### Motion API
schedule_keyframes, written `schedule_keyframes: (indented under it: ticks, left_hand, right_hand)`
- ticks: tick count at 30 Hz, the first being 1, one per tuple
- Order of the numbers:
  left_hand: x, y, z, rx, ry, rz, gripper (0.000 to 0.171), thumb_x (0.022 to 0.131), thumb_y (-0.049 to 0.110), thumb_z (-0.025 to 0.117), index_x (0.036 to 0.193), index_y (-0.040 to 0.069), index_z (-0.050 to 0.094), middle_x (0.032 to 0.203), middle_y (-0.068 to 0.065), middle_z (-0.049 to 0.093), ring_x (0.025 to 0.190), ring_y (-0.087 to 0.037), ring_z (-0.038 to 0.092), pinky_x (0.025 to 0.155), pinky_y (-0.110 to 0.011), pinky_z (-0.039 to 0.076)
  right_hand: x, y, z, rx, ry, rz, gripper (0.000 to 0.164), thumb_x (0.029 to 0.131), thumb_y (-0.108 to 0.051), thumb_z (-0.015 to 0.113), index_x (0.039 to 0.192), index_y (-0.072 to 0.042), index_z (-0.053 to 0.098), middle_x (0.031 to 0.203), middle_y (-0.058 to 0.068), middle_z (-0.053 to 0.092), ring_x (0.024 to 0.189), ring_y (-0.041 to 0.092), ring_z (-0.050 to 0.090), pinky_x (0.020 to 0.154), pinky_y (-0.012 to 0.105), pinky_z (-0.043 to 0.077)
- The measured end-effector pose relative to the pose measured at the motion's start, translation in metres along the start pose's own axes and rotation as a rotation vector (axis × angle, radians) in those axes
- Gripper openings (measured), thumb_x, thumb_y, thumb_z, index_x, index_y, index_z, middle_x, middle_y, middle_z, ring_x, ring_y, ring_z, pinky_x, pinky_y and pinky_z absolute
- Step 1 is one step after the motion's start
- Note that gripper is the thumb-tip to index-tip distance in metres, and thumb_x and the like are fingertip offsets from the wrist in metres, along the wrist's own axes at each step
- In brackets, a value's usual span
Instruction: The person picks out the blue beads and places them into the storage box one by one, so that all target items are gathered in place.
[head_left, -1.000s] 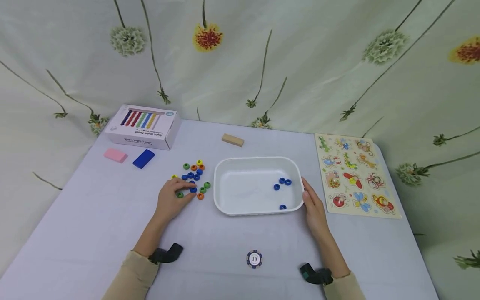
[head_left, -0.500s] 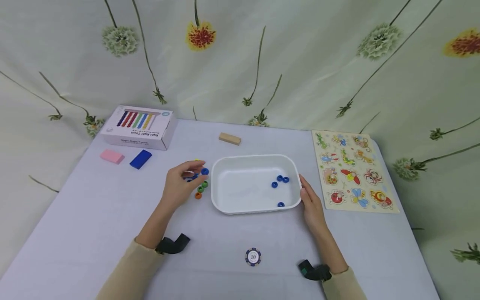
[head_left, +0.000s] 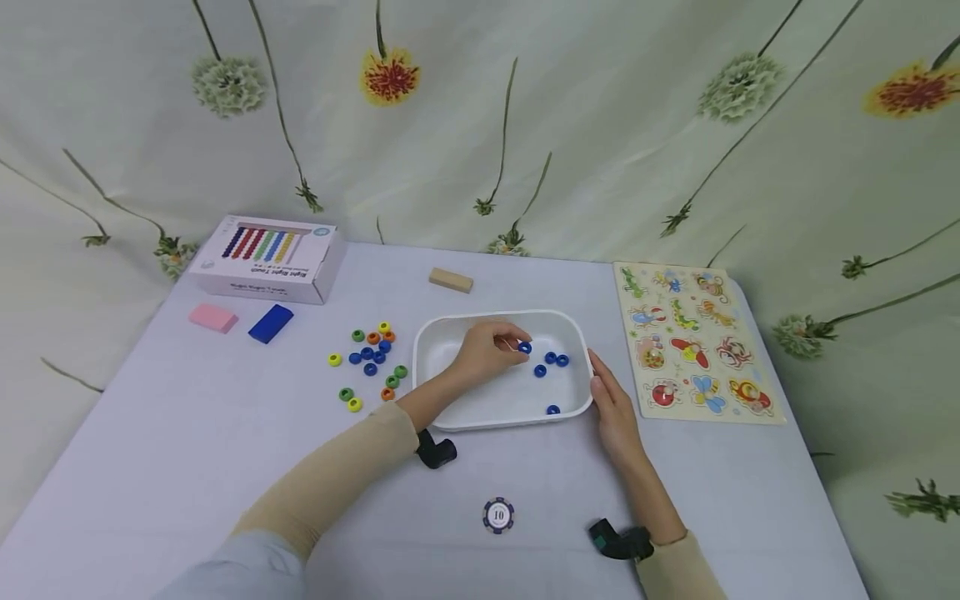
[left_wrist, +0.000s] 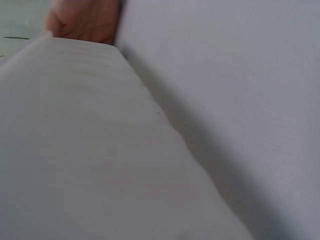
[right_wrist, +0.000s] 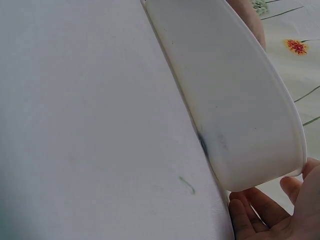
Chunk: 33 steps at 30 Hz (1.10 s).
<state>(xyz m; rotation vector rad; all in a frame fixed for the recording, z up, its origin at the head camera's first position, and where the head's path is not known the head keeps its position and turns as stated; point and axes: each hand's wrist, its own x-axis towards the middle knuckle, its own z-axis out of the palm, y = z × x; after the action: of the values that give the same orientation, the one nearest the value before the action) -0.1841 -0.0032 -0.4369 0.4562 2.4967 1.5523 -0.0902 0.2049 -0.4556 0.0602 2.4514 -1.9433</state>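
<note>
Between thumb and fingertips my left hand pinches a blue bead over the inside of a white tray. Several other blue beads lie in the right part of this tray. Against its right end rests my right hand, fingers fairly straight along the outer wall. In the right wrist view the fingers of that hand touch the tray's end between base and rim. The left wrist view shows mostly the tray's outer wall; the pinched bead is not seen there.
Loose yellow, green, orange and blue beads lie left of the tray. Behind stand a printed box, a pink block, a blue block and a wooden block. An insect puzzle board lies right, a poker chip in front.
My left hand has picked a blue bead from the loose group and carried it rightward over the tray. The right hand has stayed at the tray's right end.
</note>
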Motion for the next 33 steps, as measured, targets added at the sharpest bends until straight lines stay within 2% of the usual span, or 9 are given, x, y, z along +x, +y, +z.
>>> schedule_keyframes:
  ticks: [5, 13, 17, 20, 24, 27, 29, 31, 33]
  left_hand:
    - [0.008, -0.010, 0.010, 0.139, -0.078, -0.034, 0.020, 0.070, 0.012, 0.072, 0.090, 0.016, 0.069, 0.074, 0.002, 0.058, 0.068, -0.011, 0.052, 0.061, -0.021, 0.043]
    - [0.008, -0.009, 0.018, 0.383, -0.182, -0.037, 0.021, 0.073, 0.016, 0.070, 0.094, 0.019, 0.068, 0.071, 0.007, 0.055, 0.068, -0.008, 0.048, 0.058, -0.021, 0.037]
    - [0.004, -0.005, 0.016, 0.476, -0.219, -0.028, 0.031, 0.074, 0.018, 0.068, 0.105, 0.019, 0.064, 0.075, 0.007, 0.055, 0.069, -0.008, 0.048, 0.058, -0.021, 0.038]
    - [-0.004, 0.004, 0.007, 0.581, -0.218, -0.032, 0.039, 0.074, 0.022, 0.068, 0.112, 0.019, 0.060, 0.084, 0.005, 0.057, 0.075, -0.010, 0.051, 0.060, -0.023, 0.041]
    - [-0.023, 0.020, -0.022, 0.642, -0.126, -0.023, 0.041, 0.075, 0.029, 0.068, 0.113, 0.020, 0.060, 0.095, 0.001, 0.061, 0.083, -0.012, 0.055, 0.065, -0.027, 0.043]
    - [-0.042, 0.024, -0.052, 0.546, 0.003, 0.020, 0.037, 0.076, 0.029, 0.068, 0.111, 0.018, 0.061, 0.096, 0.000, 0.061, 0.086, -0.016, 0.056, 0.068, -0.029, 0.045]
    - [-0.055, 0.019, -0.072, 0.445, 0.102, 0.053, 0.034, 0.077, 0.027, 0.068, 0.109, 0.016, 0.062, 0.097, -0.001, 0.061, 0.089, -0.018, 0.056, 0.073, -0.032, 0.045]
    - [-0.066, 0.006, -0.090, 0.327, 0.201, 0.080, 0.033, 0.077, 0.026, 0.068, 0.107, 0.015, 0.062, 0.097, -0.002, 0.061, 0.090, -0.019, 0.055, 0.076, -0.037, 0.046]
    - [-0.077, -0.014, -0.105, 0.230, 0.290, 0.076, 0.033, 0.077, 0.027, 0.068, 0.107, 0.014, 0.062, 0.098, -0.003, 0.060, 0.091, -0.019, 0.054, 0.079, -0.040, 0.045]
  right_hand:
    - [-0.001, -0.002, 0.000, -0.030, 0.017, 0.002, 0.041, 0.097, -0.029, 0.031, 0.137, -0.025, 0.032, 0.142, -0.008, 0.031, 0.133, 0.010, 0.022, 0.107, 0.037, 0.020]
    - [-0.001, -0.003, -0.001, -0.019, 0.011, -0.027, 0.040, 0.097, -0.025, 0.031, 0.137, -0.021, 0.034, 0.142, -0.006, 0.032, 0.132, 0.012, 0.023, 0.107, 0.037, 0.019]
    - [0.000, -0.001, -0.001, -0.008, 0.002, -0.021, 0.040, 0.097, -0.025, 0.031, 0.137, -0.023, 0.034, 0.142, -0.006, 0.032, 0.132, 0.011, 0.023, 0.107, 0.037, 0.019]
    - [-0.001, -0.001, 0.001, -0.002, -0.002, -0.023, 0.040, 0.097, -0.026, 0.031, 0.137, -0.023, 0.033, 0.142, -0.007, 0.032, 0.132, 0.010, 0.023, 0.108, 0.036, 0.019]
    - [0.000, 0.006, 0.002, 0.001, -0.006, -0.032, 0.040, 0.097, -0.029, 0.032, 0.137, -0.025, 0.033, 0.142, -0.008, 0.031, 0.133, 0.010, 0.022, 0.108, 0.037, 0.018]
    - [0.003, 0.016, 0.000, -0.012, -0.011, -0.031, 0.040, 0.096, -0.036, 0.032, 0.135, -0.032, 0.033, 0.141, -0.012, 0.031, 0.132, 0.008, 0.022, 0.108, 0.037, 0.019]
    - [0.005, 0.023, -0.001, -0.022, -0.012, -0.032, 0.041, 0.094, -0.041, 0.032, 0.134, -0.036, 0.033, 0.140, -0.016, 0.031, 0.132, 0.006, 0.022, 0.107, 0.036, 0.019]
    - [0.006, 0.025, -0.002, -0.029, -0.010, -0.035, 0.041, 0.094, -0.044, 0.032, 0.134, -0.037, 0.032, 0.140, -0.017, 0.030, 0.132, 0.005, 0.022, 0.107, 0.036, 0.019]
    - [0.006, 0.025, -0.002, -0.027, -0.012, -0.041, 0.042, 0.093, -0.045, 0.032, 0.134, -0.037, 0.032, 0.140, -0.017, 0.030, 0.132, 0.004, 0.022, 0.107, 0.035, 0.020]
